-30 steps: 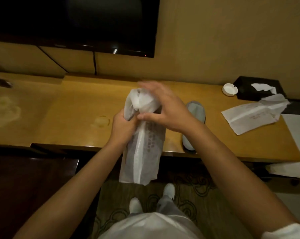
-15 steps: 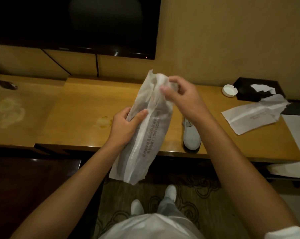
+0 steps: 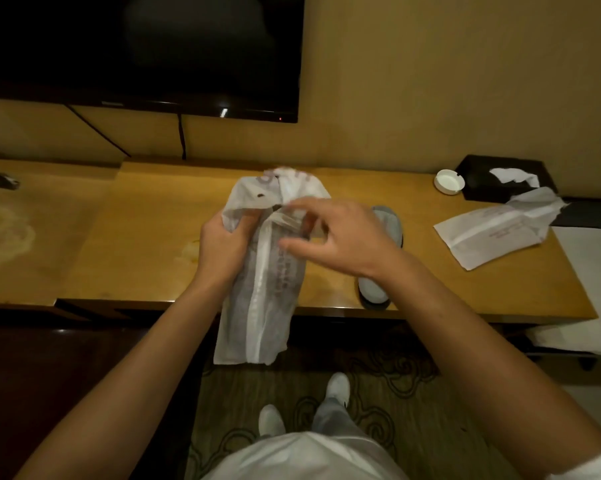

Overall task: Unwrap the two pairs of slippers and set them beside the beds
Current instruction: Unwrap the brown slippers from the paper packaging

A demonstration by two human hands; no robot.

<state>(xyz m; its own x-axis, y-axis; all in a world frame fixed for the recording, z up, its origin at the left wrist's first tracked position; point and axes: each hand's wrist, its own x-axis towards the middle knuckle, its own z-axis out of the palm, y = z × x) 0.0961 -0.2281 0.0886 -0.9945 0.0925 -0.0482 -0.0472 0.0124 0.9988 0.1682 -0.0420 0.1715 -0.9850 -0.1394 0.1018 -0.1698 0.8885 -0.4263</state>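
Note:
I hold a white translucent wrapper (image 3: 261, 306) with a dark pair of slippers inside, upright over the desk's front edge. My left hand (image 3: 223, 247) grips its upper left side. My right hand (image 3: 340, 237) is at the top opening, fingers pinching the torn, blurred wrapper edge. An unwrapped grey-white pair of slippers (image 3: 378, 282) lies on the wooden desk (image 3: 136, 254) behind my right wrist, partly hidden. An empty wrapper (image 3: 493, 233) lies flat at the desk's right end.
A dark TV (image 3: 136, 53) hangs on the wall above the desk. A white ashtray (image 3: 448, 181) and a black tissue box (image 3: 503, 180) stand at the back right. White bedding (image 3: 590, 289) shows at the right edge. Patterned carpet and my feet are below.
The wrapper has swung from tilted to upright and its top is now spread open. My right hand has dropped from the raised top corner to the opening.

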